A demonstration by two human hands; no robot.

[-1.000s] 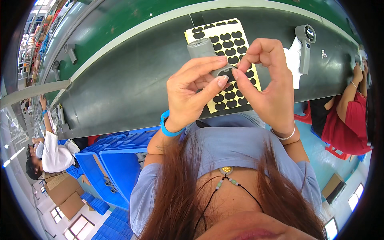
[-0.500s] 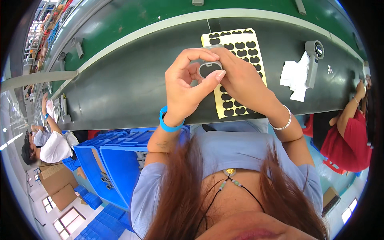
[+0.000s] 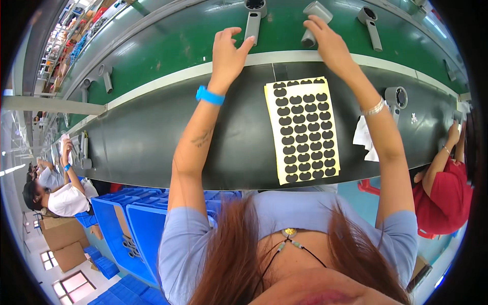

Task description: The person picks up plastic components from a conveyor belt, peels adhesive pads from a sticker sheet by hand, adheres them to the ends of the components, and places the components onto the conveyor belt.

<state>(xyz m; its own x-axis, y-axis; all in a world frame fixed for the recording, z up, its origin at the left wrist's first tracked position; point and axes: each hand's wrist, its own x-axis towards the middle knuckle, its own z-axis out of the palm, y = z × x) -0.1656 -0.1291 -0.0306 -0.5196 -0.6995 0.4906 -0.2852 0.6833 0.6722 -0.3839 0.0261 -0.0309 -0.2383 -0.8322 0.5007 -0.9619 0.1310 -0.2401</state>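
Grey plastic handle part on green belt: right hand fingers grip it; left hand open, touching another grey part.

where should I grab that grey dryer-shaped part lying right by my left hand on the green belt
Judging by its pose, take the grey part by its straight handle, coming from the near side with the left hand. The handle points toward you; the round head lies at the far end and looks too bulky to pinch.

A dark bench bearing a sticker sheet, beside a green conveyor carrying grey handles.
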